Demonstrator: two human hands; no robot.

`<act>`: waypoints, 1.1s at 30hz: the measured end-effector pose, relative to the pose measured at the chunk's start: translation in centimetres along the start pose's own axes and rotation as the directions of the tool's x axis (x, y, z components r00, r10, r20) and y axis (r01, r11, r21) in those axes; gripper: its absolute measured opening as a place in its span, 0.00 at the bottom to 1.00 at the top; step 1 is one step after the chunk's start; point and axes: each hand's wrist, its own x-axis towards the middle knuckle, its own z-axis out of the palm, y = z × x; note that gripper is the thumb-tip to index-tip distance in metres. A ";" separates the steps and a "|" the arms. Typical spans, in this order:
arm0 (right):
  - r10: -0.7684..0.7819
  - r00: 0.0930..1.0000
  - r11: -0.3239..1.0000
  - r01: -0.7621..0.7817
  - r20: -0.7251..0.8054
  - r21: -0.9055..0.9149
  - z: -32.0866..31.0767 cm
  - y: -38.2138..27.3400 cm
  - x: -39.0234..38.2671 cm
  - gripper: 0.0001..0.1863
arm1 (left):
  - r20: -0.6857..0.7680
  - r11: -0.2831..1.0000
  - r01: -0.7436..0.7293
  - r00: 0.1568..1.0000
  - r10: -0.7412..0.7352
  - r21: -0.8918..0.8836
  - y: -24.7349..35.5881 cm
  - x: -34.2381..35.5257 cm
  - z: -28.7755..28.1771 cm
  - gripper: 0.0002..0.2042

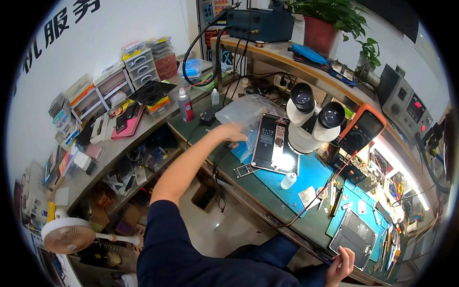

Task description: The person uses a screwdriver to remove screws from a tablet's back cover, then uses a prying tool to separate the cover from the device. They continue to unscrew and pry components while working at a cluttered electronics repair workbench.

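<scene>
Lying open on the worktop, one tablet rests beside the microscope, and a second tablet lies toward the lower right. Both show their insides, so opening looks done, while neither appears closed up again. The left hand is just left of the first tablet, blurred against a clear plastic bag; whether it grips that, I cannot tell. The right hand, fingers curled, is at the second tablet's near edge; its grip is unclear.
</scene>
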 end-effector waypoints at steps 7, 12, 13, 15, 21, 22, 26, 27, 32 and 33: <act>-0.022 0.999 0.995 0.019 0.032 0.099 0.7 -1.3 0.2 0.16 | -0.066 0.768 0.155 0.966 -0.248 -0.621 -3.9 -21.4 -0.1 0.11; 0.181 0.912 0.897 -0.306 0.369 0.318 5.3 -5.9 1.7 0.23 | -0.074 0.477 -0.115 0.992 0.103 -0.871 5.5 -27.4 10.8 0.19; 0.068 0.868 0.882 -0.283 0.491 0.377 6.7 -7.5 2.5 0.31 | 0.003 0.451 -0.063 0.990 0.144 -0.890 8.1 -27.7 13.2 0.13; -0.101 0.759 0.858 -0.261 0.643 0.443 8.6 -9.4 2.7 0.47 | 0.010 0.465 -0.124 0.961 0.277 -0.877 14.1 -26.8 17.7 0.19; 0.234 0.666 0.409 -0.728 0.708 0.549 7.4 -7.6 -1.2 0.49 | -0.074 0.650 -0.618 0.747 0.661 -0.442 19.9 -24.0 20.4 0.31; 0.279 0.593 0.536 -0.749 0.755 0.390 5.1 -5.8 -1.5 0.42 | -0.179 0.528 -0.770 0.612 0.770 -0.359 18.5 -23.5 18.6 0.26; 0.294 0.609 0.356 -0.785 0.736 0.507 -5.4 -3.2 0.7 0.36 | -0.342 0.815 -0.464 0.872 0.351 -0.347 14.0 -17.1 7.4 0.15; 0.404 0.605 0.335 -0.796 0.686 0.505 -8.0 -2.3 0.1 0.35 | -0.547 0.852 -0.440 0.804 0.234 -0.284 12.7 -13.8 5.2 0.14; 0.584 0.604 0.414 -0.797 0.543 0.441 -15.2 0.6 1.2 0.28 | -0.709 0.995 -0.067 0.706 -0.004 -0.072 7.2 5.2 -5.0 0.14; 0.601 0.611 0.422 -0.790 0.516 0.444 -15.6 0.4 1.6 0.27 | -0.678 0.998 -0.011 0.734 -0.039 -0.069 6.3 8.7 -5.8 0.15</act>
